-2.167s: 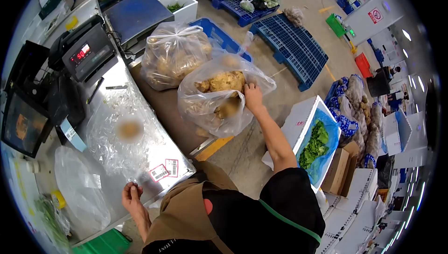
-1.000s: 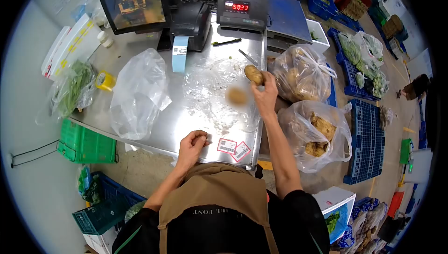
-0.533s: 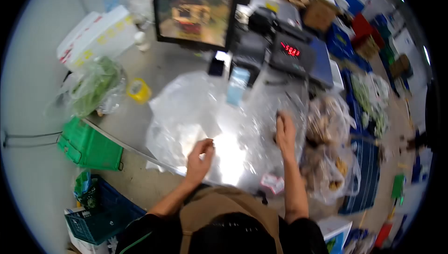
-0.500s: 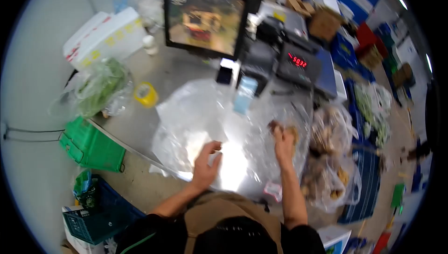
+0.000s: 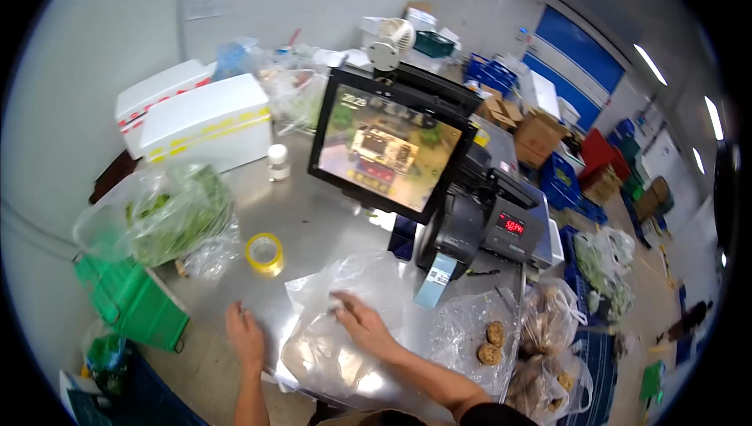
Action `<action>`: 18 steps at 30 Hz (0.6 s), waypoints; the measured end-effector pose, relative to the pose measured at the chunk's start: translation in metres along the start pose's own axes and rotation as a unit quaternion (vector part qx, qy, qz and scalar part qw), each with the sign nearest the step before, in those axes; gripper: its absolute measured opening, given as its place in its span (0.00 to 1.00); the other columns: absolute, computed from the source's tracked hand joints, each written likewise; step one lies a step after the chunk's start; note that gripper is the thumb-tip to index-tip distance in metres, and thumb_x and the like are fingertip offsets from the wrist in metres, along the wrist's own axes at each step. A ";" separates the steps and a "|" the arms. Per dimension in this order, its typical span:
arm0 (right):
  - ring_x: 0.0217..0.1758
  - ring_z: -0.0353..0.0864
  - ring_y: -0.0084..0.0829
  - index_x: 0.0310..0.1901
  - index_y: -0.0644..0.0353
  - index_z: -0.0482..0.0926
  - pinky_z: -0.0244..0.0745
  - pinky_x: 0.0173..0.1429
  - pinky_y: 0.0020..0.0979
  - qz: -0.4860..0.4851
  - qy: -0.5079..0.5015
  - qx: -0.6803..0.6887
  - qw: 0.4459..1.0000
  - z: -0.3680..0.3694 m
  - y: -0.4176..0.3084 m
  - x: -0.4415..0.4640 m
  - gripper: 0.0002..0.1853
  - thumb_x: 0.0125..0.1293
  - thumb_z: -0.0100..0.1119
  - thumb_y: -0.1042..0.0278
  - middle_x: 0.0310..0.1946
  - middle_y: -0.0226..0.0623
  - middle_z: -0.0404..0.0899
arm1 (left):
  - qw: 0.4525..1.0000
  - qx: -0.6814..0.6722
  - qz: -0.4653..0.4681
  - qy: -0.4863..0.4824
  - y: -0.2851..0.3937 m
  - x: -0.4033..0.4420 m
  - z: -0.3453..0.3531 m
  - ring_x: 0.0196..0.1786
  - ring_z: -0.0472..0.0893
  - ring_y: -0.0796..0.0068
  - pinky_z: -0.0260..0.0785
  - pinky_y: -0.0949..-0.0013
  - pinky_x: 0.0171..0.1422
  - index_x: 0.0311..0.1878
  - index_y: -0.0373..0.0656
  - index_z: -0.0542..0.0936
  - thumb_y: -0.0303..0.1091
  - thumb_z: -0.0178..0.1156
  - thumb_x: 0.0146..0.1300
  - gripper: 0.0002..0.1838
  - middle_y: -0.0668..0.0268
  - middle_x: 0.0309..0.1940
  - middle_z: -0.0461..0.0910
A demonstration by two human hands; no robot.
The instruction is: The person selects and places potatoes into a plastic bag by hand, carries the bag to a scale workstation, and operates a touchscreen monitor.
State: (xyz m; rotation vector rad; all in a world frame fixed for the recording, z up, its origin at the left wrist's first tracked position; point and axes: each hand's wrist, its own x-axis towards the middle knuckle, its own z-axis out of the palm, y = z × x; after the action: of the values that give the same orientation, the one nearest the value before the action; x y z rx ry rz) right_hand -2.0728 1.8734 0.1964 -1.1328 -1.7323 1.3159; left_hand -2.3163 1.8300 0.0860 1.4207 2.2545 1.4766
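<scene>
My right hand (image 5: 363, 323) is over a clear plastic bag (image 5: 384, 273) spread on the metal table, its fingers apart and slightly blurred. My left hand (image 5: 245, 334) is by the table's left front edge, left of the bag, fingers extended and holding nothing. To the right, round, lumpy brown pieces (image 5: 491, 346) lie on a second clear plastic sheet or bag (image 5: 456, 332); their kind I cannot tell. A pale blue label strip (image 5: 435, 279) hangs from the black label printer (image 5: 458, 230).
Behind stand a screen (image 5: 384, 148) and a scale display (image 5: 511, 225). A yellow tape roll (image 5: 265, 253), bagged greens (image 5: 184, 214), a white-capped bottle (image 5: 278, 162) and white foam boxes (image 5: 207, 124) occupy the left. Filled bags (image 5: 551, 316) line the right edge; a green crate (image 5: 137, 301) stands lower left.
My right hand has left the brown pieces and moved left over the clear bag. My left hand has moved left, off the bag. The view has tilted up and turned.
</scene>
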 end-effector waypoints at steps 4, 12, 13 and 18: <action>0.53 0.69 0.52 0.54 0.68 0.69 0.65 0.57 0.42 -0.227 0.227 -0.325 0.890 -0.053 0.028 0.077 0.20 0.62 0.56 0.68 0.57 0.54 0.66 | 0.982 -0.153 -0.088 -0.067 -0.005 0.007 0.030 0.36 0.75 0.72 0.67 0.70 0.41 0.51 0.30 0.72 0.26 0.49 0.64 0.14 0.59 0.35 0.76; 0.53 0.65 0.50 0.52 0.67 0.69 0.63 0.56 0.43 -0.160 0.338 -0.528 0.762 -0.177 0.043 0.148 0.22 0.56 0.59 0.70 0.62 0.51 0.62 | 0.921 -0.302 -0.114 -0.218 0.039 0.051 0.123 0.23 0.69 0.85 0.64 0.80 0.29 0.54 0.32 0.72 0.27 0.49 0.66 0.15 0.69 0.25 0.73; 0.51 0.66 0.48 0.51 0.67 0.69 0.64 0.55 0.43 -0.169 0.352 -0.545 0.742 -0.191 0.039 0.157 0.22 0.55 0.60 0.70 0.62 0.50 0.62 | 0.917 -0.307 -0.104 -0.234 0.043 0.060 0.135 0.23 0.69 0.85 0.64 0.80 0.28 0.54 0.32 0.72 0.28 0.49 0.66 0.15 0.69 0.24 0.73; 0.51 0.67 0.46 0.51 0.67 0.69 0.64 0.53 0.42 -0.190 0.379 -0.579 0.696 -0.230 0.017 0.191 0.22 0.55 0.60 0.71 0.63 0.49 0.60 | 0.910 -0.321 -0.079 -0.252 0.027 0.084 0.198 0.20 0.66 0.87 0.59 0.80 0.23 0.53 0.34 0.72 0.28 0.49 0.67 0.14 0.71 0.21 0.72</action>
State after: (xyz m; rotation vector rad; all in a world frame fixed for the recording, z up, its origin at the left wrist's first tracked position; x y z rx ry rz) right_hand -1.9399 2.1376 0.2421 -1.4734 -1.8553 -0.6859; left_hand -2.2429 2.0270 0.0344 1.1843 1.3600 1.3960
